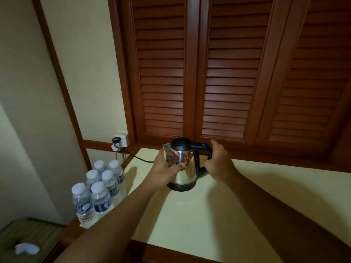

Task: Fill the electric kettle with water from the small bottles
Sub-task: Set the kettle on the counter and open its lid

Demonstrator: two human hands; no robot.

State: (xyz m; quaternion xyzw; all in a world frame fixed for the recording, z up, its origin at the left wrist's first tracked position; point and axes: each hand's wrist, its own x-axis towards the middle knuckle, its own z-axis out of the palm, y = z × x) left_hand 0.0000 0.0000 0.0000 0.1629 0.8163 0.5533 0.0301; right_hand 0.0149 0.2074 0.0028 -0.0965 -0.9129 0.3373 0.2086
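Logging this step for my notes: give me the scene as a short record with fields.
kettle: upright on the table, lid shut
left hand: grips the kettle's side
right hand: holds the handle
bottles: six, capped, at the table's left edge
cord: runs to the wall socket

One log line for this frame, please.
stage: pre-fill | kettle: on table, lid shut | left hand: holds kettle body | right hand: at handle, grip unclear | bottles: six, capped, table's left edge
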